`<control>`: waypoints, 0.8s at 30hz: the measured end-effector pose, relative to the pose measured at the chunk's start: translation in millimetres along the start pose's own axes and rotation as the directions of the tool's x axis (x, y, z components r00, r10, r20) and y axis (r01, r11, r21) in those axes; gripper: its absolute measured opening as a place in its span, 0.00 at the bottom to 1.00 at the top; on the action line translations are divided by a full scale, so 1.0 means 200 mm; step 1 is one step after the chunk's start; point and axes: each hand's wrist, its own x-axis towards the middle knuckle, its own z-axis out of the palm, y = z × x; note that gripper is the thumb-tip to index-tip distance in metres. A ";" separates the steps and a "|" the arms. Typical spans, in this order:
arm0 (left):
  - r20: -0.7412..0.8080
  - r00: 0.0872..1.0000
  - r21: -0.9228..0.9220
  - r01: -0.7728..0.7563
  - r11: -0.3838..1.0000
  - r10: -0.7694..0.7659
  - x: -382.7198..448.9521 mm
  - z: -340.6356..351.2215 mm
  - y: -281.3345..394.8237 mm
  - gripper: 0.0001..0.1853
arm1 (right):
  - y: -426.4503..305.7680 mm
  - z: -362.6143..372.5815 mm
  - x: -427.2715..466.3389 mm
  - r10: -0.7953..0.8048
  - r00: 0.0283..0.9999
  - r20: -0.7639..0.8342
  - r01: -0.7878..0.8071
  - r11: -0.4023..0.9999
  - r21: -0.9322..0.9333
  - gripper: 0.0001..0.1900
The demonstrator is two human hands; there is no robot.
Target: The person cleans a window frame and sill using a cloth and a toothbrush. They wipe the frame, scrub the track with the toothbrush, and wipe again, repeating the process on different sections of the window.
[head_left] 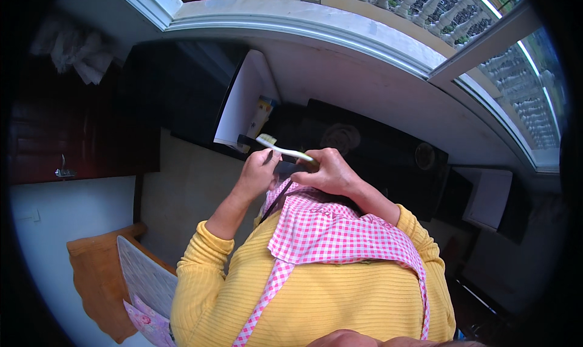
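A white and green toothbrush lies across in front of my hands, bristles pointing left. My right hand grips its handle end between thumb and fingers. My left hand is raised just below the brush head, with its thumb up by the neck. A thin dark piece shows at the left thumb; what it is cannot be made out. Something dark and partly see-through sits between the two hands, mostly hidden by them. Below them a dark strap runs down over the pink checked apron.
A low black cabinet stands along the wall, with a small box in its white compartment. Above runs a window sill. To the left are a dark red wooden cabinet, white plastic bags and wooden furniture.
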 end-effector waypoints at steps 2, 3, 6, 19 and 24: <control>0.026 1.000 0.010 -0.018 1.000 0.018 -0.02 -0.02 -0.03 0.16 | 0.03 -0.02 -0.01 0.112 0.994 0.013 -0.113 0.987 0.117 0.20; 0.048 0.999 -0.008 0.021 1.000 -0.021 -0.03 -0.02 -0.05 0.16 | 0.04 -0.03 -0.03 0.124 0.992 0.015 -0.125 0.985 0.120 0.20; 0.038 0.999 0.013 0.018 1.000 -0.019 -0.06 -0.03 -0.07 0.16 | 0.08 -0.06 -0.09 0.164 0.986 0.012 -0.164 0.983 0.083 0.24; 0.441 0.897 0.420 -0.226 0.879 0.020 -0.10 0.05 -0.04 0.10 | 0.16 -0.16 -0.21 0.220 0.974 -0.046 -0.195 0.929 0.316 0.17; 0.352 0.894 0.147 -0.347 0.926 0.279 -0.08 0.12 0.09 0.17 | 0.19 -0.15 -0.23 0.216 0.976 -0.033 -0.189 0.911 0.366 0.19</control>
